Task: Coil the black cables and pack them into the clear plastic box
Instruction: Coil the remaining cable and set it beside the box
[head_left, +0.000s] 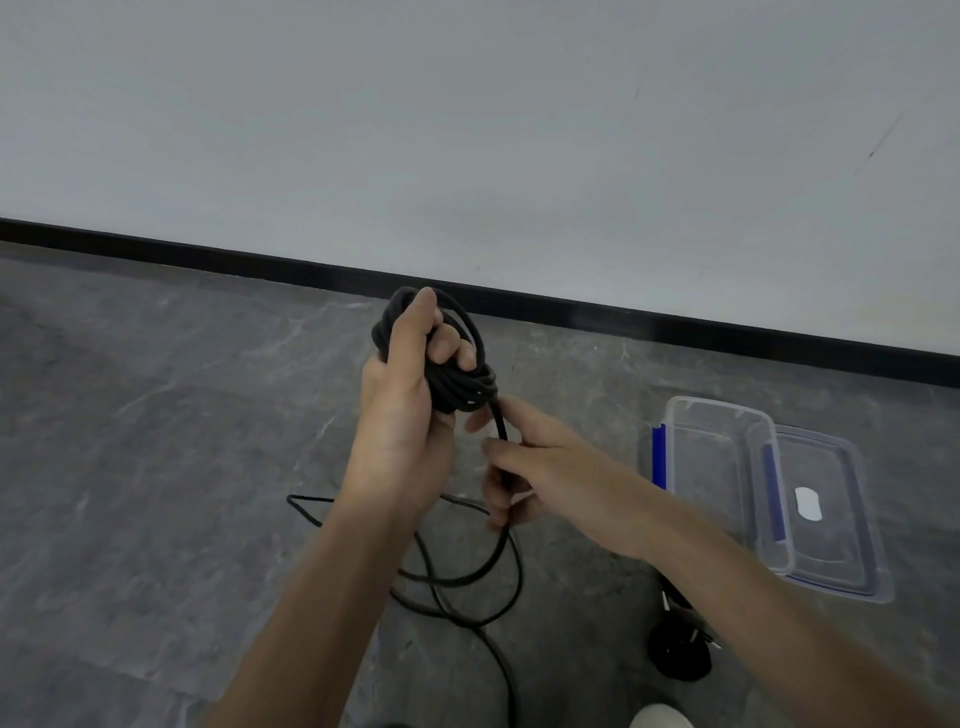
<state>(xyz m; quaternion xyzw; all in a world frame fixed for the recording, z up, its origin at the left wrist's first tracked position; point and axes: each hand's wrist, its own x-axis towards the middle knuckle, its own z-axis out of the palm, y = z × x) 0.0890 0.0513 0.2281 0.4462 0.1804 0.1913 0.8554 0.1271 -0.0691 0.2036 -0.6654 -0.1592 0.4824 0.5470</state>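
Grey stone floor (156, 467) fills most of the shot. The clear plastic box (717, 483) sits on it off to the right, open with nothing in it, and its lid (831, 530) lies flat right beside it on the right. The black cable (498, 571) is only partly wound. A good stretch of it lies in loose loops on the floor in the middle, near the person, and runs off the near edge. The wound part, the coil (462, 384), is held up in the air left of the box. The left hand (400, 415) has a closed grip on it, fingers curled round the bundle. The right hand (540, 467) is just below, its grip pinched shut on the strand dropping from the coil to the floor. There's also a small dark bundle (678, 654) on the floor by the box's near end, partly behind the right arm, and I can't tell what it is. My worry is that those floor loops cross each other, so pulling in slack could snag them into a knot. The coil also looks bulky for one hand, so a slack grip could let turns spring off. A fat coil might not sit neatly in the box either.
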